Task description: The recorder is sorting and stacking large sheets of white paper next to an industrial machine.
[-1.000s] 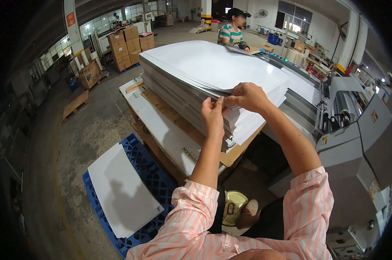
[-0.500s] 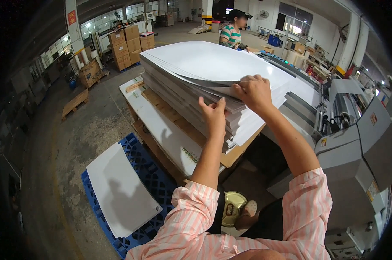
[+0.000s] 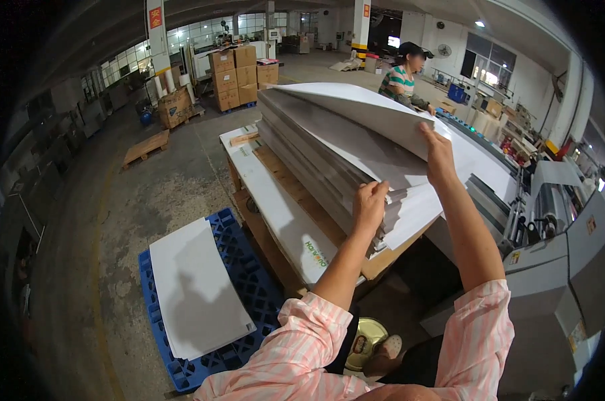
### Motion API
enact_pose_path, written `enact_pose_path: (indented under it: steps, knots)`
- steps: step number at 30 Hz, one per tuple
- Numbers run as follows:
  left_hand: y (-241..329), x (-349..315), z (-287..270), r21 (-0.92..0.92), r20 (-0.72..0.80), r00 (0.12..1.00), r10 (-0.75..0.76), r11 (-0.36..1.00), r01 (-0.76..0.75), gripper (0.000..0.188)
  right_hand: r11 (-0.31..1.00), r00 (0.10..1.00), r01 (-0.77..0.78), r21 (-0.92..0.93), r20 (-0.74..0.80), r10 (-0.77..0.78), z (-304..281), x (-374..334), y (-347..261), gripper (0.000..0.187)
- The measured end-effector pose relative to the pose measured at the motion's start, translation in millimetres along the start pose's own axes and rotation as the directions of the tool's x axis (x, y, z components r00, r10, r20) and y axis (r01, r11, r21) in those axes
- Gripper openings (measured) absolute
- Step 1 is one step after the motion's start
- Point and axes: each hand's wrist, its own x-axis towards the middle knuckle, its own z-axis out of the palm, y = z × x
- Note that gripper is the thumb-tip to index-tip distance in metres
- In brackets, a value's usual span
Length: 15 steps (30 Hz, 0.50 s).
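Large white sheets [image 3: 376, 121] are bent upward from the top of a tall stack [image 3: 316, 160]. Their undersides look greyish. My right hand [image 3: 437, 152] grips their raised near edge, with the thumb on the near side. At the stack's near corner is my left hand [image 3: 369, 206], its fingers curled in against the sheet edges. What lies between those fingers is hidden. The stack rests on boards and brown cardboard over a white-topped platform [image 3: 276, 214].
A blue plastic pallet [image 3: 256, 287] with a white sheet pile [image 3: 199, 287] sits on the floor at left. A grey machine [image 3: 536, 260] stands close on the right. Beyond the stack is a person [image 3: 403, 80] in a striped shirt. Cardboard boxes [image 3: 234, 77] stand farther back.
My right hand has risen and moved right, lifting the sheets higher off the stack. My left hand's spread fingers have curled in at the corner. The whole view has shifted.
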Motion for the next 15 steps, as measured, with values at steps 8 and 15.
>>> enact_pose_path:
  steps: [8, 15]
  knots:
    - [11.0, -1.6, 1.7, -0.033, 0.049, 0.989, -0.14, 0.989, 0.142, 0.019, 0.585, 0.915, 0.336, -0.738, 0.403, -0.017, -18.7, -32.1, 30.2, 0.025]
    - [6.1, 2.0, 0.0, -0.11, 0.02, 0.995, -0.094, 0.989, 0.095, 0.016, 0.323, 0.68, 0.733, -0.599, 0.635, -0.366, -22.2, -47.7, 42.3, 0.039]
